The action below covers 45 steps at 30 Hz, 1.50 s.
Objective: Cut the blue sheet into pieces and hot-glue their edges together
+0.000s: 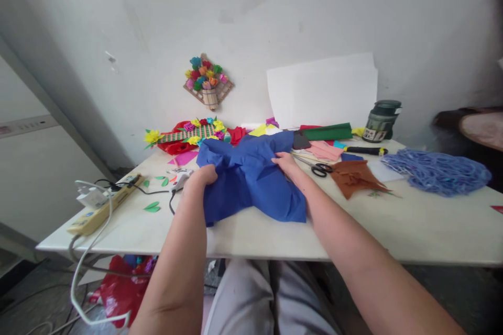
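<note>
Left hand [203, 176], right hand [285, 162] on blue paper [251, 178] (scissors [320, 169] near)

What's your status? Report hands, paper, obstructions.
Left hand gripping blue paper edge. Right hand on it, grip unclear. Scissors close beside right hand.

Bare left hand [202, 174], right hand [285, 161]; forearms [184, 251] uncovered to frame edge. Light grey trousers [251, 298], softly creased, over thighs.
</note>
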Available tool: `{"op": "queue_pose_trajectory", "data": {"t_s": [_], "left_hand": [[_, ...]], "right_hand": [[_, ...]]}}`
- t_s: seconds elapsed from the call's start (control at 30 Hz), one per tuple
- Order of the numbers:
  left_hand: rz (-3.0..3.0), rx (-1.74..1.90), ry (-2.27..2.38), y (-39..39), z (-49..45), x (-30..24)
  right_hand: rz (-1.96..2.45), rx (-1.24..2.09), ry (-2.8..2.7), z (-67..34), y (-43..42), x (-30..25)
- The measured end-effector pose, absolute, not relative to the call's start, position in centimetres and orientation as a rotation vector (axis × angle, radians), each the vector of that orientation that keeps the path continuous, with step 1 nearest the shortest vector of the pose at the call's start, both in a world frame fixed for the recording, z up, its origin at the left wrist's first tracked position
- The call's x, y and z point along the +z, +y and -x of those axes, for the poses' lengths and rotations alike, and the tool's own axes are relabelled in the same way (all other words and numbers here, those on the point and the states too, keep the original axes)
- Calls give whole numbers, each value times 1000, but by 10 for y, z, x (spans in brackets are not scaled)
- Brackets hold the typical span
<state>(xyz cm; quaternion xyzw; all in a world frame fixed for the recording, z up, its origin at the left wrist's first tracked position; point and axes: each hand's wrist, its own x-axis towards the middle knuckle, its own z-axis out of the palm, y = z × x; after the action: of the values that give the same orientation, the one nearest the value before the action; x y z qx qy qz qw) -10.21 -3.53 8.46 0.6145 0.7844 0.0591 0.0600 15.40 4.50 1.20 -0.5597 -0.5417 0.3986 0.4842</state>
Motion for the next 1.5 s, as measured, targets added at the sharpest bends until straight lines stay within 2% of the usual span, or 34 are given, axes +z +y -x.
{"op": "queue_pose_trajectory", "data": {"t_s": [0.1, 0.2, 0.3, 0.37, 0.6, 0.77, 0.97, 1.13, 1.27, 1.4, 1.5], "left_hand": [[-1814, 213, 2468, -42, 96, 79], [-1951, 553, 2555, -44, 79, 90], [-2136, 874, 2341, -36, 50, 95], [-2249, 918, 2136, -27, 30, 86], [-2346, 364, 1879, -3, 9, 27], [-2321, 106, 1851, 4, 4, 16], [-2261, 114, 1921, 7, -5, 20], [-2256, 108, 1898, 14, -4, 25], [-2213, 124, 1971, 22, -8, 26], [-2249, 116, 2053, 19, -16, 21], [-2247, 138, 2093, 14, -18, 15]], "right_hand": [[1380, 865, -1399, -154, 49, 8], [1365, 831, -1438, -154, 54, 3], [1342, 778, -1461, -155, 57, 1], [1326, 726, -1485, -155, 58, 2], [1286, 557, -1635, -164, 80, 12], [1355, 611, -1682, -173, 97, 7], [1403, 858, -1729, -177, 86, 10], [1653, 396, -1962, -192, 70, 40], [2011, 527, -2019, -211, 53, 54], [1846, 789, -1834, -210, 42, 41], [1717, 778, -1657, -196, 42, 26]]}}
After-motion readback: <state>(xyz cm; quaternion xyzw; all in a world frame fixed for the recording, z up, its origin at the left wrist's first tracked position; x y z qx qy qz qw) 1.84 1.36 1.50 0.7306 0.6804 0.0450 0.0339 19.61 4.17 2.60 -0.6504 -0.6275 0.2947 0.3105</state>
